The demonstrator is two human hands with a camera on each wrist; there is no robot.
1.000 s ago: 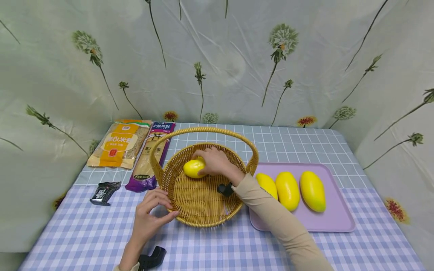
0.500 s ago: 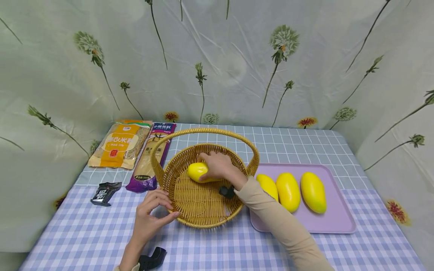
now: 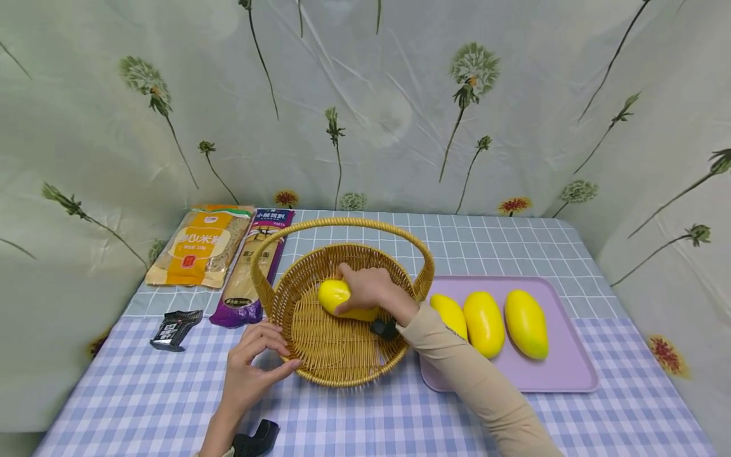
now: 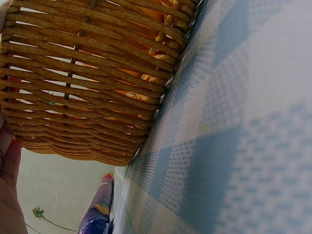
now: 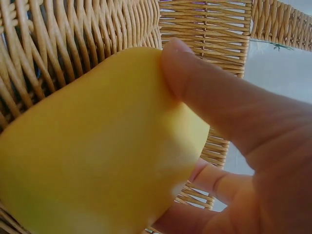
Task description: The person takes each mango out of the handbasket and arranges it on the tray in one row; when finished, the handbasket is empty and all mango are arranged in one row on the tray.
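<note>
A yellow mango (image 3: 332, 296) lies in the round wicker basket (image 3: 325, 355), tilted against nothing that I can make out in the head view. My right hand (image 3: 372, 289) reaches into the basket and grips this mango from above, thumb on one side and fingers on the other. Close up in the right wrist view, the mango (image 5: 97, 146) sits under the thumb, near the woven wall. At the basket's front left, my left hand (image 3: 251, 365) holds the rim with thumb and fingers. The left wrist view shows the basket's outer weave (image 4: 83, 87), with fingers (image 4: 10, 163) at its edge.
Right of the basket, a lilac tray (image 3: 571, 368) bears three mangoes (image 3: 484, 324). A bag of grain (image 3: 200, 244), a pasta pack (image 3: 251, 273) and a small black packet (image 3: 176, 330) lie to the left. The basket handle (image 3: 342, 222) arches over the right hand.
My right hand has drawn the gripped mango towards the front and slightly right inside the basket. The left hand stays at the rim.
</note>
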